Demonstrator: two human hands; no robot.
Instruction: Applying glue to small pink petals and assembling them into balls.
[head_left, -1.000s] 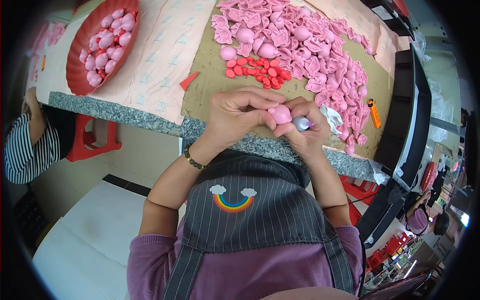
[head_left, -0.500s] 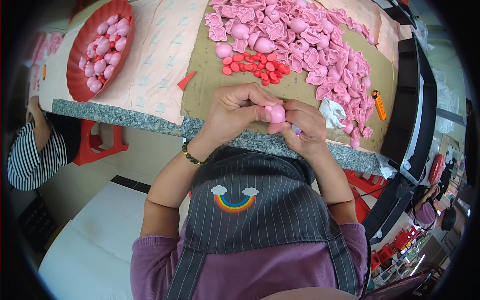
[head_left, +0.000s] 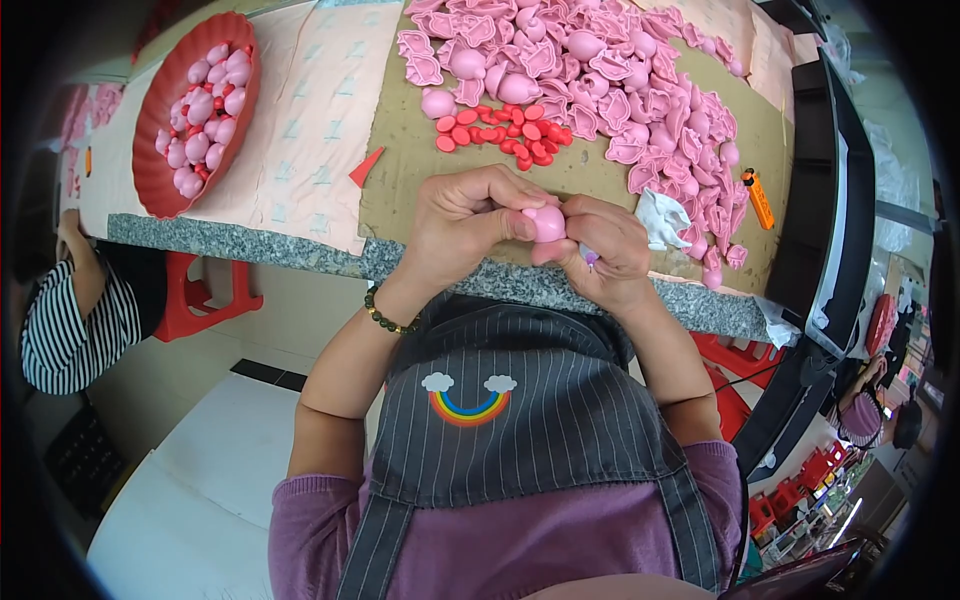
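Note:
A round pink plastic toy piece (head_left: 549,224) is pinched between both hands above the table's near edge. My left hand (head_left: 465,215) grips its left side with thumb and fingertips. On its right, my right hand (head_left: 610,245) presses it with closed fingers; a small purple-and-white thing (head_left: 590,258) shows by that palm, its kind unclear. Just beyond the hands lies a cluster of red oval pieces (head_left: 500,132). A large heap of pink molded pieces (head_left: 570,70) spreads behind and to the right. Next to my right hand sits a crumpled white cloth or tissue (head_left: 662,219).
A red scalloped bowl (head_left: 150,185) holding pink and red pieces stands at the left. A red pointed scrap (head_left: 366,167) lies on the board. An orange cutter (head_left: 759,200) rests at the right, beside a black rack (head_left: 805,180). Another person's striped sleeve (head_left: 75,320) shows far left.
The view has shifted slightly. Both hands keep their hold on the pink piece, with little visible change in their grip.

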